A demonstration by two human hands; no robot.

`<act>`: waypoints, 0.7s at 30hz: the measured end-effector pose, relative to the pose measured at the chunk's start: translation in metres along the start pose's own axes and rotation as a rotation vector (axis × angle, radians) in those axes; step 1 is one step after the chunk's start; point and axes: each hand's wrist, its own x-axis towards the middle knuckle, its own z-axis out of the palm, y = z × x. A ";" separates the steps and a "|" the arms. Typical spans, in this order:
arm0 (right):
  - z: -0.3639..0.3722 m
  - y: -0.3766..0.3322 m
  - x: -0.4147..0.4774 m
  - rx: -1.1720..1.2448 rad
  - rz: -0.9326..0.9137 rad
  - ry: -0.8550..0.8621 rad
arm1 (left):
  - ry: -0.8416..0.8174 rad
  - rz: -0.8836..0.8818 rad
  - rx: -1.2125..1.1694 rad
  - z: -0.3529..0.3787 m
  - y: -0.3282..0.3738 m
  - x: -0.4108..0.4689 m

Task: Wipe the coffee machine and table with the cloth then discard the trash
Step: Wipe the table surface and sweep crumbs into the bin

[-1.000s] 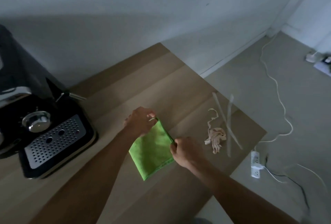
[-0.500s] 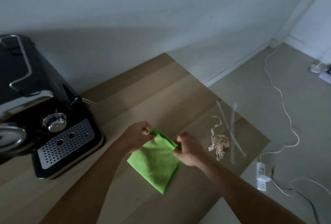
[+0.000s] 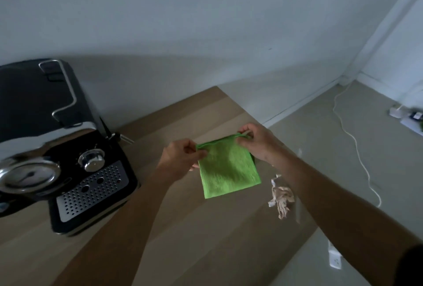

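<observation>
The left hand [image 3: 180,159] pinches the top left corner of the green cloth [image 3: 229,171] between thumb and curled fingers. The right hand [image 3: 256,141] pinches the top right corner the same way. The folded cloth hangs from its top edge above the wooden counter [image 3: 206,240]. Left of the cloth stands the black coffee machine [image 3: 57,143], with bare counter between them. Just right of the cloth and lower lies crumpled paper trash [image 3: 281,198], near the counter's right edge.
</observation>
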 end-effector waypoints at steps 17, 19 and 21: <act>0.038 0.054 0.241 -0.393 -0.182 0.060 | 0.304 -0.153 0.106 0.055 -0.029 0.254; 0.058 0.058 0.227 -0.499 -0.325 -0.065 | 0.331 -0.102 0.260 0.052 -0.035 0.249; 0.075 0.067 0.217 -0.616 -0.416 -0.211 | 0.362 0.005 0.479 0.048 -0.046 0.235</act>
